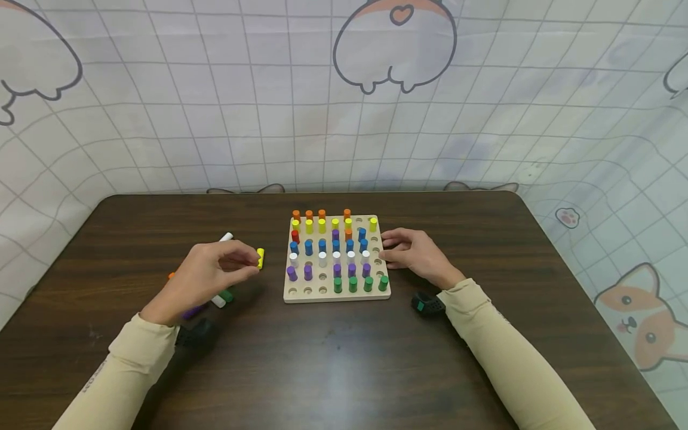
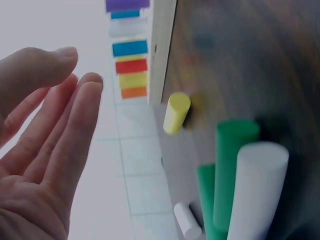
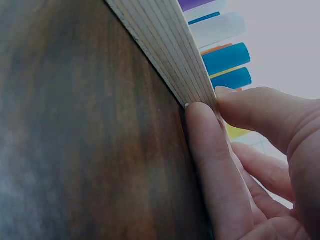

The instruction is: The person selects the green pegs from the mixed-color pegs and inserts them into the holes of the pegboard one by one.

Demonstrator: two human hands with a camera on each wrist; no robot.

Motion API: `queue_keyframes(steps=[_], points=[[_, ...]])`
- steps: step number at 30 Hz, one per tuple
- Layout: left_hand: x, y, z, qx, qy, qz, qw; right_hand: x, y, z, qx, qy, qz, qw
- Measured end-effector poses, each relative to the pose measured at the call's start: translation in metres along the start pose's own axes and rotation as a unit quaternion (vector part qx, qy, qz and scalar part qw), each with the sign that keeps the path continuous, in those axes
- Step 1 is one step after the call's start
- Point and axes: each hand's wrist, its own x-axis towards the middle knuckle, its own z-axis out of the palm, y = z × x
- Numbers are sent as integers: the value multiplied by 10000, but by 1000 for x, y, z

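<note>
A light wooden pegboard [image 1: 337, 295] stands at the middle of the table, with rows of coloured pegs upright in its holes. My right hand [image 1: 416, 254] holds the board's right edge; in the right wrist view the thumb [image 3: 260, 107] lies at the upper edge and a finger [image 3: 207, 135] against the side. My left hand [image 1: 206, 278] hovers left of the board, its thumb and fingers apart with nothing between them. Just beyond its fingertips a yellow peg [image 1: 260, 258] rests on the table. In the left wrist view the yellow peg [image 2: 177, 114] is clear of the fingers.
Loose pegs lie around and under my left hand: a white peg [image 1: 226, 236], a green peg [image 1: 226, 295], another white peg [image 1: 218, 301], a purple peg [image 1: 192, 312] and a partly hidden orange peg [image 1: 171, 275]. A patterned cloth [image 1: 242, 131] hangs behind the dark table [image 1: 333, 370].
</note>
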Motion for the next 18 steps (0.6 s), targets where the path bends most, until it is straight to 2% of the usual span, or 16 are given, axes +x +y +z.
queue_keyframes(steps=[4, 10, 18], points=[[-4, -3, -7, -76, -59, -247, 9996, 0, 1, 0, -12, -17, -11, 10000], [-5, -8, -10, -117, -24, -276, 9995, -1, 1, 0, -1, -27, -38, 10000], [-7, -17, -13, 120, -332, -475, 9982, 0, 3, 0, 38, -24, -42, 10000]])
